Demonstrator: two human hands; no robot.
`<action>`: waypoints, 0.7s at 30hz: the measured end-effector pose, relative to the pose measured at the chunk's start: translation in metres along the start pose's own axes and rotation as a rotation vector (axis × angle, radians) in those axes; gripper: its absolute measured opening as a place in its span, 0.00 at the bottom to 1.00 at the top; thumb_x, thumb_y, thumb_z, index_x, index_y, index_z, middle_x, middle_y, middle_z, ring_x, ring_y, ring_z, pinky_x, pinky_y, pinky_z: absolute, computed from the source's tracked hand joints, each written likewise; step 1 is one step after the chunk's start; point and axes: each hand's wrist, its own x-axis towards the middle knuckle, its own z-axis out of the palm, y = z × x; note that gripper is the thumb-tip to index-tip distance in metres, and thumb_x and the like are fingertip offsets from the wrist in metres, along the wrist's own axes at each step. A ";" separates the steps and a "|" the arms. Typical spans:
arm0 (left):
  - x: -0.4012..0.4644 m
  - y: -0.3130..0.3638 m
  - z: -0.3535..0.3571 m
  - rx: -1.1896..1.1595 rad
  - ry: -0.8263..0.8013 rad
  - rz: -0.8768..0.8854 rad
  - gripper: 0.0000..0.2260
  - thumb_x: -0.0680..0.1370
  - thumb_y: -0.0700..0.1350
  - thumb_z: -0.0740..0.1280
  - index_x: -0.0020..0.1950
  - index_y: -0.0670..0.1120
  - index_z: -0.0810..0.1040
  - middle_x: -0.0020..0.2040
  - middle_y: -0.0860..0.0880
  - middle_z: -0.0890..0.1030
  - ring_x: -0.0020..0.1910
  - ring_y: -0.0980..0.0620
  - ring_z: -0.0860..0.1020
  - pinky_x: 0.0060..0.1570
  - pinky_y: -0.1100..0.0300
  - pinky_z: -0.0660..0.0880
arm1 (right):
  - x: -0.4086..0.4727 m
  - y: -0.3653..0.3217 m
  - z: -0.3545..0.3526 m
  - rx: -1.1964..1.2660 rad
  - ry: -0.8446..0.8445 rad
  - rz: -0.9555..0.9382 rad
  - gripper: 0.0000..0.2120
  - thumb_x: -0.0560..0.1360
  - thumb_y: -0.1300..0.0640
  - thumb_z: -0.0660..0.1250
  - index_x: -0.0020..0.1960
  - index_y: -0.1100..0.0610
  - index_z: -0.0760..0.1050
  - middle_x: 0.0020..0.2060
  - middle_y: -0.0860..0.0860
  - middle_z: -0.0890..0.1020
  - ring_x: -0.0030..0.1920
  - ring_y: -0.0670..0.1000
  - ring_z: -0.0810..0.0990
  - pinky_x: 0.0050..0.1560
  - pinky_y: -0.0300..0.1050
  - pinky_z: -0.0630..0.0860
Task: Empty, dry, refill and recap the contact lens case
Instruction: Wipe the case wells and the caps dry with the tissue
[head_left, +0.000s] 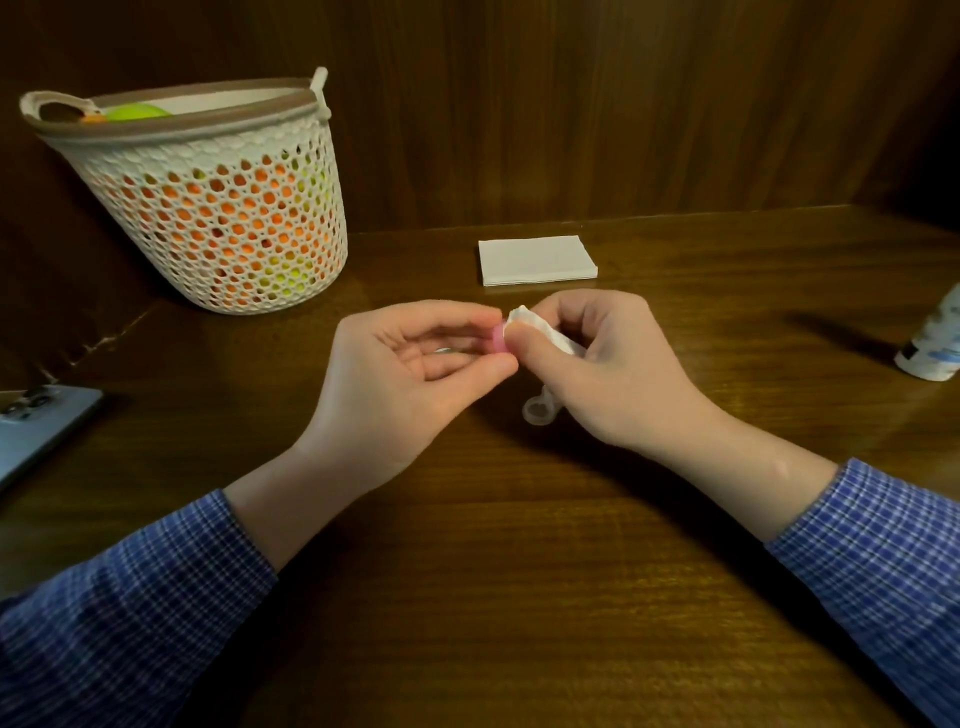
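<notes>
I am pinching a small round pink cap (497, 338) in my left hand (410, 379), while my right hand (602, 364) is pressing a crumpled white tissue (540, 327) into it. The clear plastic lens case (540, 410) is lying on the glossy wooden table (519, 571) beneath my right hand, near a flat folded napkin (537, 260).

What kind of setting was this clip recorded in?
Probably a home desk or wooden nook rather than a lab: a dark wood-grain tabletop with matching wood panelling behind, a white perforated plastic basket holding orange and green items, and a grey smartphone lying at the left edge.
</notes>
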 end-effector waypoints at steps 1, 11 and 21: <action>0.002 0.001 0.000 -0.096 -0.008 -0.103 0.17 0.72 0.45 0.76 0.60 0.46 0.84 0.52 0.49 0.88 0.52 0.51 0.87 0.49 0.55 0.85 | -0.001 0.000 0.000 -0.020 0.015 -0.020 0.11 0.80 0.49 0.70 0.42 0.55 0.82 0.32 0.51 0.82 0.30 0.43 0.82 0.29 0.29 0.73; 0.010 0.000 -0.006 -0.550 -0.174 -0.473 0.15 0.70 0.45 0.74 0.55 0.45 0.87 0.48 0.43 0.87 0.46 0.50 0.86 0.45 0.57 0.83 | -0.003 -0.006 -0.002 -0.002 0.021 -0.051 0.08 0.79 0.51 0.72 0.46 0.55 0.83 0.38 0.50 0.84 0.36 0.48 0.84 0.32 0.35 0.79; -0.001 0.001 -0.003 -0.048 -0.042 -0.047 0.14 0.72 0.37 0.77 0.58 0.43 0.85 0.52 0.49 0.87 0.50 0.50 0.87 0.46 0.58 0.85 | -0.001 -0.012 0.000 0.196 -0.056 0.210 0.11 0.74 0.51 0.76 0.37 0.56 0.85 0.36 0.62 0.82 0.32 0.47 0.80 0.30 0.34 0.76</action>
